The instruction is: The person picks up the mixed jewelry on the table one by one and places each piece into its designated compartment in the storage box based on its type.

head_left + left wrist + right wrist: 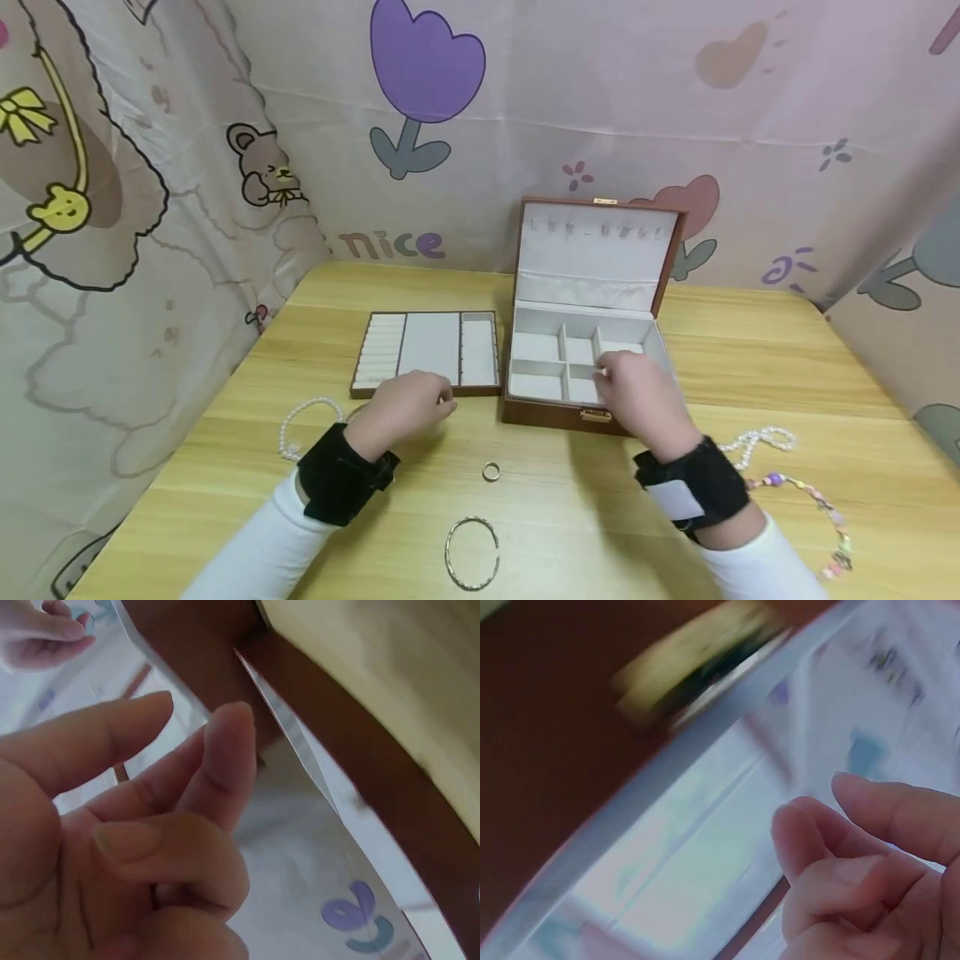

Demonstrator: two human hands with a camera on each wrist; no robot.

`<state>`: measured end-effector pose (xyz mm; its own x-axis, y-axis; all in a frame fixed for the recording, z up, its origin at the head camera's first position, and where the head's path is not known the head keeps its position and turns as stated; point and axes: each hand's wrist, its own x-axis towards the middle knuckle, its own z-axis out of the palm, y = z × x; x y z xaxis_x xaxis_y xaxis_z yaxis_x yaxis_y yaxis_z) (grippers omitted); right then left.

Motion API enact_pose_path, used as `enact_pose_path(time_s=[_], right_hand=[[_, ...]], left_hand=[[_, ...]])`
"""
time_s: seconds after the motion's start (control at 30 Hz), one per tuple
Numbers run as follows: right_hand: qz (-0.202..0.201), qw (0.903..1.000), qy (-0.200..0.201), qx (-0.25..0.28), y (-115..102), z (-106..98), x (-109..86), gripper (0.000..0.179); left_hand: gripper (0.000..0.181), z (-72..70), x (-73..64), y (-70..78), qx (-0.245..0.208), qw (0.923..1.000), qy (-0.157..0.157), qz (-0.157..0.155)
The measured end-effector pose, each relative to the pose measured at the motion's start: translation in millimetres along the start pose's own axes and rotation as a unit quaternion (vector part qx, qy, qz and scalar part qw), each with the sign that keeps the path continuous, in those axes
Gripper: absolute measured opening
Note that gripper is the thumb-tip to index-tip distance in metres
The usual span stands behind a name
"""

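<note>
My right hand [647,400] is over the front compartments of an open brown jewelry box [551,414] with a white divided inside. In the right wrist view its fingers [799,832] are loosely bent, thumb apart, and nothing shows between them. Left of the box, my left hand [405,408] hovers by the front edge of a jewelry tray [429,342] with ring rolls. Its thumb and bent fingers [229,742] stand apart in the left wrist view, holding nothing visible. A gold ring [491,472] and an open-ended bangle [448,554] lie between my forearms.
A pearl strand [283,437] lies beside my left wrist, with a thin brownish curve [356,412] partly hidden behind that hand. Near my right wrist are another pearl strand [750,442] and a colourful beaded string [813,493]. The raised lid [596,250] stands before a printed cloth backdrop.
</note>
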<state>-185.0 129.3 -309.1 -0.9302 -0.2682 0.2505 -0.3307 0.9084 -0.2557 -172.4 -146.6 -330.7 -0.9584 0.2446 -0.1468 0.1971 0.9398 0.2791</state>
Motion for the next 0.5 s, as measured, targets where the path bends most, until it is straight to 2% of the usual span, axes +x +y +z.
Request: enact_pose_path(time_s=[0.1, 0.2, 0.5], right_hand=[[0.035, 0.9993, 0.014, -0.005, 25.4, -9.3, -7.4, 0.019], [0.058, 0.9983, 0.01, -0.006, 41.3, -12.2, -14.4, 0.019], [0.094, 0.9955, -0.004, -0.005, 61.8, -7.5, -27.8, 0.018]], left_hand=[[0.015, 4.6, -5.6, 8.2, 0.001, 0.9998, -0.013, 0.013], [0.014, 10.5, -9.5, 12.5, -0.005, 0.9992, -0.023, 0.034], [0.021, 25.0, -20.3, 23.6, -0.001, 0.9952, -0.038, 0.09]])
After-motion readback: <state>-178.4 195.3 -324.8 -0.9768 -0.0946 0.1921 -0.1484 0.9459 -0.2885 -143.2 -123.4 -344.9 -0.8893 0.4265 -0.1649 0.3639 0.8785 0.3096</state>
